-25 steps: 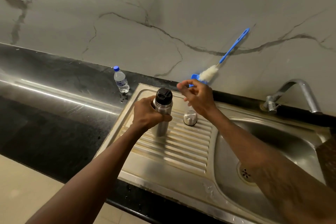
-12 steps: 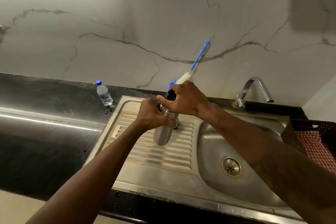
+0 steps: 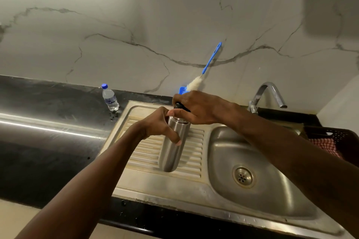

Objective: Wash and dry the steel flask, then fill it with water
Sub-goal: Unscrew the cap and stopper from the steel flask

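The steel flask (image 3: 172,147) stands upright on the ribbed drainboard (image 3: 147,153) of the sink. My left hand (image 3: 158,125) grips its upper body, thumb across the front. My right hand (image 3: 196,107) is curled over the flask's black stopper (image 3: 179,106), covering most of it. The steel cup lid seen earlier is hidden behind my hands. A bottle brush (image 3: 205,72) with a blue handle and white bristles leans against the wall behind the flask.
A small plastic water bottle (image 3: 110,98) with a blue cap stands on the black counter left of the sink. The sink basin (image 3: 272,190) and drain (image 3: 242,176) lie right, tap (image 3: 269,93) behind. A dark basket (image 3: 334,136) holds a red checked cloth (image 3: 323,146).
My right hand came down from above the drainboard onto the black stopper and now grips it. The left hand keeps its hold on the flask. The view shifted right, showing the basket.
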The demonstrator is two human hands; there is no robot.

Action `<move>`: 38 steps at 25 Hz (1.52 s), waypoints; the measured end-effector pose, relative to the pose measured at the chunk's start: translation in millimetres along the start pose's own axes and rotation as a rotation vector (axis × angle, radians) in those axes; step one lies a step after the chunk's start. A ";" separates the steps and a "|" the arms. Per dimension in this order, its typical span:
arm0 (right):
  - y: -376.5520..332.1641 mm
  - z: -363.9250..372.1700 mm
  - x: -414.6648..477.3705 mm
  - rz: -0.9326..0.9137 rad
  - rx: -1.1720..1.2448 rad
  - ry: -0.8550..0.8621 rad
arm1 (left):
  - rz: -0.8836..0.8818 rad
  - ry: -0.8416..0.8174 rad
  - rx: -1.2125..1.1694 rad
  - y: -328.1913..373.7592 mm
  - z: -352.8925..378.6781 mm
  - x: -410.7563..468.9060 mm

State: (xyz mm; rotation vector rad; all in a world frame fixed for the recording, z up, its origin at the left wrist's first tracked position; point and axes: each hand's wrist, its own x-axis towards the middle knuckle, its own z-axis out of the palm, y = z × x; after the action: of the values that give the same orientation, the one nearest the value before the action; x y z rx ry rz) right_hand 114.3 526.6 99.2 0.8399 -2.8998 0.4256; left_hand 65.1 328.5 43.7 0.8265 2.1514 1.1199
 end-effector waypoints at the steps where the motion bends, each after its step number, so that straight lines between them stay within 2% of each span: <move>1: -1.2 -0.5 1.3 0.019 0.021 -0.038 | -0.003 -0.012 -0.010 0.1 -1.9 -2.1; 5: -9.9 -0.8 6.6 -0.048 0.169 -0.081 | -0.005 -0.042 -0.053 -2.6 -9.6 -12.4; 10: -17.9 -14.9 7.3 -0.082 0.397 -0.118 | -0.036 0.109 -0.088 4.0 -4.5 -21.9; 11: -18.0 -16.4 7.0 -0.066 0.344 -0.103 | -0.062 0.144 -0.055 5.8 -3.6 -23.2; 14: -22.3 -19.7 1.9 0.097 -0.067 -0.002 | -0.144 0.243 0.040 3.4 -2.9 -22.4; 16: -29.0 -18.0 1.6 0.193 -0.140 0.060 | -0.175 0.293 0.075 2.0 -3.5 -19.4; 18: -32.0 -12.1 4.7 0.227 -0.100 0.064 | -0.177 0.289 0.139 -0.5 -2.8 -16.4; 24: -25.6 -11.7 0.1 0.160 0.305 -0.222 | -0.174 0.262 0.107 -3.6 2.2 -20.2; 26: -28.3 -13.4 -2.2 0.140 0.375 -0.240 | -0.174 0.279 0.095 -3.3 3.2 -19.6; 27: -29.8 -12.2 -0.6 0.143 0.339 -0.184 | -0.171 0.287 0.094 -3.2 3.5 -18.2; 29: -33.0 -7.2 5.4 0.230 0.028 -0.043 | -0.164 0.301 0.116 -2.9 5.1 -15.2; 30: -32.8 -2.9 8.8 0.302 -0.137 -0.004 | -0.158 0.304 0.125 -3.1 6.1 -13.7; 31: -32.1 0.6 11.9 0.349 -0.204 0.001 | -0.158 0.302 0.132 -3.2 6.8 -13.1; 33: -28.3 7.0 15.3 0.313 -0.111 -0.043 | -0.165 0.290 0.169 -5.8 6.2 -12.3; 35: -21.2 3.5 14.1 0.193 0.101 -0.140 | -0.189 0.276 0.179 -12.0 3.6 -13.2; 38: -16.1 2.1 11.5 0.073 0.275 -0.272 | -0.212 0.280 0.156 -18.5 0.5 -15.2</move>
State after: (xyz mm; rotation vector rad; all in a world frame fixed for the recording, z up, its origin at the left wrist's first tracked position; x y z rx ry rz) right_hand 113.2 507.1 102.9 0.8919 -3.1777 0.7901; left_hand 70.5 309.1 30.8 0.5140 2.5162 1.0168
